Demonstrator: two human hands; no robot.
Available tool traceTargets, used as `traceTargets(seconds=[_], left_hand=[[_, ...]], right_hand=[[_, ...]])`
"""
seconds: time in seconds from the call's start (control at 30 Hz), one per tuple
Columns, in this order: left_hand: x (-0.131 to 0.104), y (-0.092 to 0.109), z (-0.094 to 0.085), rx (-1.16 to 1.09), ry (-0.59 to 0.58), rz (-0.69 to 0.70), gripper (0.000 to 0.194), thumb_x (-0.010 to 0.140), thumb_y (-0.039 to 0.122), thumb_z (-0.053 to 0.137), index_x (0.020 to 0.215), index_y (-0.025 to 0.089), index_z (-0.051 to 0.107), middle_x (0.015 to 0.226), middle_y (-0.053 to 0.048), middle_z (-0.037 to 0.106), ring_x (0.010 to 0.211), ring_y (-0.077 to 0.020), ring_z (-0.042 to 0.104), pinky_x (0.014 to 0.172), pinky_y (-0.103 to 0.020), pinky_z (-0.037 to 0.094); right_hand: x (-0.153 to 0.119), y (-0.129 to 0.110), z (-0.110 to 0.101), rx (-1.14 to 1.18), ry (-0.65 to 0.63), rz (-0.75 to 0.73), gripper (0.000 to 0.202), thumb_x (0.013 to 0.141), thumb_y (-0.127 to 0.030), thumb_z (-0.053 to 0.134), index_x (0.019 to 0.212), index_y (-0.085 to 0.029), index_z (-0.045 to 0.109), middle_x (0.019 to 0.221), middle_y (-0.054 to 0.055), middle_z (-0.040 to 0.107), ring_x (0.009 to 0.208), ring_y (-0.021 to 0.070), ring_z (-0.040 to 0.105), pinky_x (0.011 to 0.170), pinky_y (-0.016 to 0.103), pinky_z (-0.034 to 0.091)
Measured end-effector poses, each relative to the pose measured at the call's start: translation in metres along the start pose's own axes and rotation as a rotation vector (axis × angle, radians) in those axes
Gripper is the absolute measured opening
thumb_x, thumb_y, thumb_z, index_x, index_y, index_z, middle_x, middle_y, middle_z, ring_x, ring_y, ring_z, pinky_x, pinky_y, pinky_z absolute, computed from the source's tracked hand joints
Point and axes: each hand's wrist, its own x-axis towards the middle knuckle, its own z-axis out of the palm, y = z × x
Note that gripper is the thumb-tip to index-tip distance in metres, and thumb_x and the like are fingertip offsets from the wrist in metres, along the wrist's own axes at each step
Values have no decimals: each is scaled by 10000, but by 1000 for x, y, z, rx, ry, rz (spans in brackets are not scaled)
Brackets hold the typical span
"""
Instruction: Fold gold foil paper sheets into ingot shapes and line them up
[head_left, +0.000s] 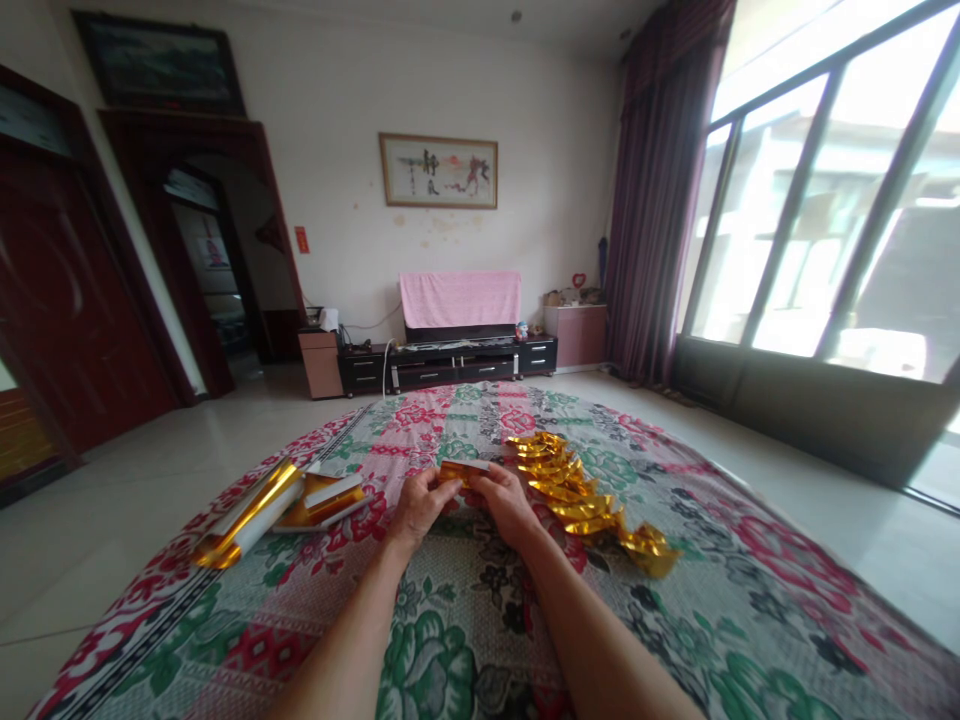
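Between my two hands is a small folded piece of gold foil paper [459, 468] with a pale edge along its top. My left hand [421, 503] pinches its left end between thumb and fingers. At the other end, my right hand [501, 498] grips it the same way; the fingertips beneath are partly hidden. Right of my hands, a row of folded gold paper ingots [570, 490] lies on the flowered cloth [431, 655]. To the left rest a roll of gold foil paper [251, 515] and a stack of gold and white sheets [326, 500].
Beyond the cloth, a low black TV cabinet [454, 372] stands against the wall, with a pink towel [460, 299] draped over the set on it. Purple curtains [651, 220] and a large window [817, 220] are at right. A dark red door [71, 270] is at left.
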Motion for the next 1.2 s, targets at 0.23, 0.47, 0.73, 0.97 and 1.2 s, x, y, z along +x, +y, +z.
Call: traceTargets(seconds=[0.23, 0.47, 0.73, 0.97, 1.2], left_hand=[[0, 1, -1, 38, -22, 11, 298, 644, 359, 657, 830, 128, 649, 628, -8, 633, 498, -109, 547, 479, -203, 418], [-1, 2, -4, 2, -12, -5, 321, 640, 345, 657, 877, 129, 663, 597, 7, 619, 504, -110, 549, 487, -204, 420], [-1, 2, -3, -55, 22, -35, 242, 611, 282, 658, 792, 121, 653, 566, 17, 614, 477, -99, 540, 480, -200, 417], [0, 3, -3, -49, 26, -36, 221, 599, 274, 660, 758, 122, 644, 552, 14, 620, 491, -113, 563, 480, -206, 426], [0, 2, -3, -61, 36, -34, 232, 605, 273, 655, 778, 120, 640, 566, 10, 630, 493, -110, 567, 493, -207, 437]], right_hand=[[-2, -4, 2, 8, -4, 25, 229, 653, -279, 620, 855, -189, 680, 713, -9, 663, 603, 110, 560, 611, 228, 436], [-3, -9, 4, -28, -9, 41, 252, 630, -273, 623, 859, -174, 657, 736, -5, 658, 595, 106, 571, 595, 216, 432], [1, -3, 4, -35, -4, 44, 243, 622, -267, 634, 840, -158, 642, 644, -22, 622, 555, 89, 541, 554, 200, 410], [1, -3, 5, 2, -7, 41, 268, 595, -304, 680, 821, -165, 640, 616, -38, 600, 541, 81, 514, 553, 202, 403], [-1, -6, 7, -63, 26, 20, 266, 614, -323, 650, 822, -157, 646, 606, -30, 591, 549, 91, 510, 539, 201, 392]])
